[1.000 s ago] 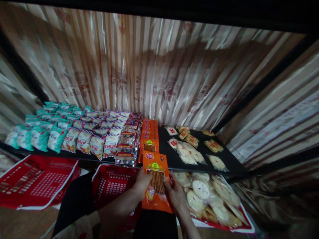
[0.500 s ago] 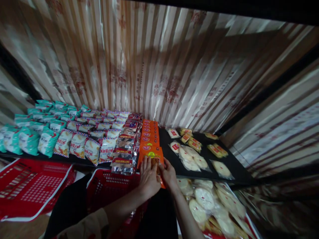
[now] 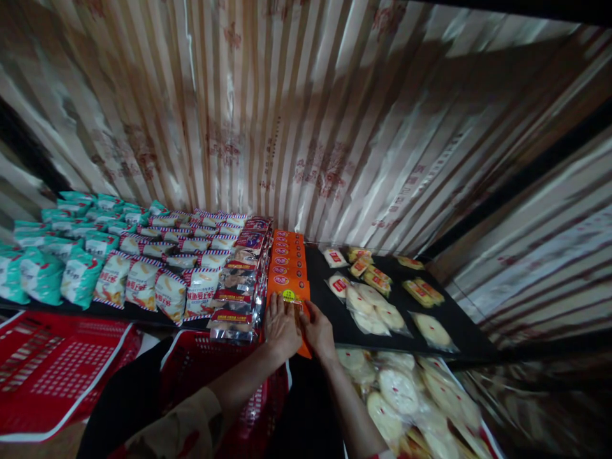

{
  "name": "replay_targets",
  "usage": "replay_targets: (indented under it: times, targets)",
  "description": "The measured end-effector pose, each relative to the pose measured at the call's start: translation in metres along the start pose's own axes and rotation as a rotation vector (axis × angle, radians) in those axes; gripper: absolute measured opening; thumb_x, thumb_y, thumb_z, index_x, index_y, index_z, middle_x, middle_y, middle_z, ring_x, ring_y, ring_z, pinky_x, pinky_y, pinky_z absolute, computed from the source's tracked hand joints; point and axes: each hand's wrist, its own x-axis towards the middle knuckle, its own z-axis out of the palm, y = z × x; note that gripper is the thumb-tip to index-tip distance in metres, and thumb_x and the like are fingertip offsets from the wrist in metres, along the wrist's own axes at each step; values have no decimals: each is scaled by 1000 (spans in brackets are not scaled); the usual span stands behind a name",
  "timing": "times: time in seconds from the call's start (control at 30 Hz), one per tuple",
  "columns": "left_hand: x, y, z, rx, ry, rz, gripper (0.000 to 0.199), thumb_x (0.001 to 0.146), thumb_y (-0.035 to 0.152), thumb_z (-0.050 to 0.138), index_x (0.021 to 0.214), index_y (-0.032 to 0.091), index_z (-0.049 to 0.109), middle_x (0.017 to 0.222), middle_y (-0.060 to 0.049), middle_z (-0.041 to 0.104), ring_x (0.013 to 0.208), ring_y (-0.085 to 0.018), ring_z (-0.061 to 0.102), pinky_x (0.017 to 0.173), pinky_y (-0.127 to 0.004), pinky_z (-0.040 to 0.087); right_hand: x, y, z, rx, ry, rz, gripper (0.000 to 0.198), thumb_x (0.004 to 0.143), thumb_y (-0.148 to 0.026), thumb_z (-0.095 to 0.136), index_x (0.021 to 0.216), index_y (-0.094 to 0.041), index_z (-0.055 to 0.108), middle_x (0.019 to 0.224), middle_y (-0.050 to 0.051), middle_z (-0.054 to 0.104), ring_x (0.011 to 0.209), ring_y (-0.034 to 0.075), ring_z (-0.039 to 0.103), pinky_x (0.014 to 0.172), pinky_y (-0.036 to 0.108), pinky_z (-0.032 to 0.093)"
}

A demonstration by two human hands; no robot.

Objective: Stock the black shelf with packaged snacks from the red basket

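Presently the left hand lies flat, fingers extended, on the front orange snack packet; the right hand touches its right edge, whether gripping I cannot tell. That packet ends an orange row on the black shelf, between foil packets and bagged pale rounds.

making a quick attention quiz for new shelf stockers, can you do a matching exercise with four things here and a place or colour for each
1. teal bags
2. front orange packet
3. left basket
4. silver-and-red packets

A. red with a white rim
B. between pale bags and the orange row
C. left end of the shelf
D. partly under the left hand

Pairs: 1-C, 2-D, 3-A, 4-B
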Motion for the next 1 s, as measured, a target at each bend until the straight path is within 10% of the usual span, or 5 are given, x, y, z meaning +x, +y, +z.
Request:
replay_targets:
  times: [0.57,1.0]
  targets:
    - [1,-5,5,55,37,-27,60,78,23,44,135,4,45,145,-19,39,138,-33,26,115,-42,16,-2,-35,-9,-586,-134,-38,36,91,-31,40,119,-20,60,107,12,58,87,18,63,71,26,46]
    - [22,-3,20,61,154,44,49,91,20,25,131,7,50,146,-12,40,141,-25,22,117,-39,18,-5,-24,-5,-616,-48,-132,41,93,-37,35,116,-18,64,113,12,60,100,24,55,84,31,45]
